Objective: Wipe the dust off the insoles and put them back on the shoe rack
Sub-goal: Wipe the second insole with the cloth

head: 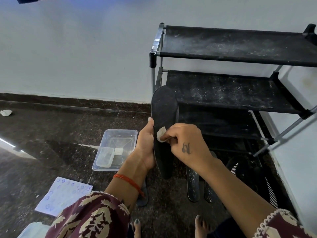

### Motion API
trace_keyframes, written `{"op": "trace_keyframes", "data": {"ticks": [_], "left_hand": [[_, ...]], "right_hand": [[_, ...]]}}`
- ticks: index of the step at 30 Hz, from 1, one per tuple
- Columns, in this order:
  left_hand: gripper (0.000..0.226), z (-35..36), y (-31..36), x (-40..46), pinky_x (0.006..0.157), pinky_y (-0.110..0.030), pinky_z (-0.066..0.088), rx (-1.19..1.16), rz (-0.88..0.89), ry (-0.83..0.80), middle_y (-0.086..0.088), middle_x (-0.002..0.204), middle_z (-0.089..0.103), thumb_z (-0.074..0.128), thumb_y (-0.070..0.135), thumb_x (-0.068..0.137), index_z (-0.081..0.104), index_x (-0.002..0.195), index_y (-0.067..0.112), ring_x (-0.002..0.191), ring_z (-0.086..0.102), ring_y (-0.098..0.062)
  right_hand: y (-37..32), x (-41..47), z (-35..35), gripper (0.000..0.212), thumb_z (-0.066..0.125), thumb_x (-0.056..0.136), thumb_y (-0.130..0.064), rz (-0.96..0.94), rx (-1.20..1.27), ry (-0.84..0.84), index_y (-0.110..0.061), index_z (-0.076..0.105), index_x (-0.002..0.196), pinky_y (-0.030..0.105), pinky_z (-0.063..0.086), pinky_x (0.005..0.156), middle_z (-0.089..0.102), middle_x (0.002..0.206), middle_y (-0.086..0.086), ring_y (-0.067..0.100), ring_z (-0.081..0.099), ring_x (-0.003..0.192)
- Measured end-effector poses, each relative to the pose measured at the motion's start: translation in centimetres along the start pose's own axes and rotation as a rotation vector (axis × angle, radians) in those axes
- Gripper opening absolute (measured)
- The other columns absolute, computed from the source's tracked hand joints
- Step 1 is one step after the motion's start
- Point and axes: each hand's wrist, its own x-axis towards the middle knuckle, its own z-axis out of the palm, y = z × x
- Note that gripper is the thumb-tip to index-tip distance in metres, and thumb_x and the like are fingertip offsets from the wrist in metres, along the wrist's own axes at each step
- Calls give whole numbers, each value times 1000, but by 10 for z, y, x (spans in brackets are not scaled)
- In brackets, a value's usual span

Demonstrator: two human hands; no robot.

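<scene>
My left hand [145, 143] grips a dark insole [163, 109] by its left edge and holds it upright in front of the shoe rack [240, 48]. Against the middle of that insole my right hand [185, 143] pinches a small white wipe [161, 133]. Two dusty insoles [193, 183] lie on the floor under my right forearm, and another insole [143, 200] peeks out below my left wrist. The rack's black fabric shelves are speckled with white dust.
A clear plastic tray [120, 134] with a smaller lidded box [105, 157] inside sits on the dark stone floor to the left. A printed paper sheet [63, 194] lies nearer me. A crumpled wipe [6, 112] rests far left. Black striped footwear [240, 169] sits by the rack's base.
</scene>
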Motion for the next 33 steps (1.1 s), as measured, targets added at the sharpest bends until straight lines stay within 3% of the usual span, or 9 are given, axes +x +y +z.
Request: {"op": "trace_keyframes", "data": {"ticks": [5,8,10,14,17,24,29,31,33], "left_hand": [[69,0,-2,-1,78,-42,52,34,-64,-86,-12,95,73,23,56,97,75,97,11,80,71,-26],[55,1,0,-2,75,-40,56,24,-38,-123,-11,93,72,32,49,96,72,100,11,79,70,-25],[47,0,2,-1,70,-33,58,-8,11,-94,-11,87,70,36,43,96,65,104,7,76,69,-23],[65,-3,2,-1,84,-34,54,-13,30,-24,-15,104,66,27,53,98,59,118,1,92,66,-24],[67,-4,-1,1,73,-32,54,27,13,10,-13,91,71,21,54,99,63,109,4,82,70,-21],[63,0,-2,0,66,-37,58,41,-33,-86,-11,93,73,18,54,99,63,111,12,78,71,-24],[45,-3,2,-2,56,-27,57,-41,85,-46,-10,71,68,35,37,97,69,90,8,62,67,-21],[53,-4,4,-1,70,-27,58,-73,101,-14,-14,88,71,35,42,96,72,94,5,78,70,-22],[67,-4,4,-2,93,-35,50,-38,54,10,-21,121,63,29,55,96,61,122,1,111,62,-29]], "right_hand": [[15,5,-6,31,62,73,4,124,-152,107,-14,74,94,32,52,79,68,94,4,21,62,89],[16,6,-8,23,64,74,3,94,-68,244,-12,74,88,26,51,72,67,88,2,15,62,81],[8,3,-3,19,66,76,-2,17,17,216,-15,73,88,16,47,70,67,86,-3,4,59,76],[0,-1,10,17,68,78,-7,-35,73,79,-19,72,91,13,44,71,66,86,-6,0,55,76],[2,1,8,22,68,75,-3,-19,11,85,-19,73,89,9,39,71,67,85,-5,6,60,77],[19,8,-3,20,60,78,-1,138,-117,190,-13,71,89,24,44,74,64,90,4,21,60,85],[11,6,-4,11,66,77,-9,86,79,206,-17,70,83,6,40,68,63,82,-9,-3,54,72],[3,3,0,11,67,76,-11,50,152,37,-21,70,80,6,38,66,61,77,-14,-4,54,69],[1,1,5,11,67,74,-11,37,159,-65,-20,69,78,8,38,71,63,77,-11,1,55,68]]}}
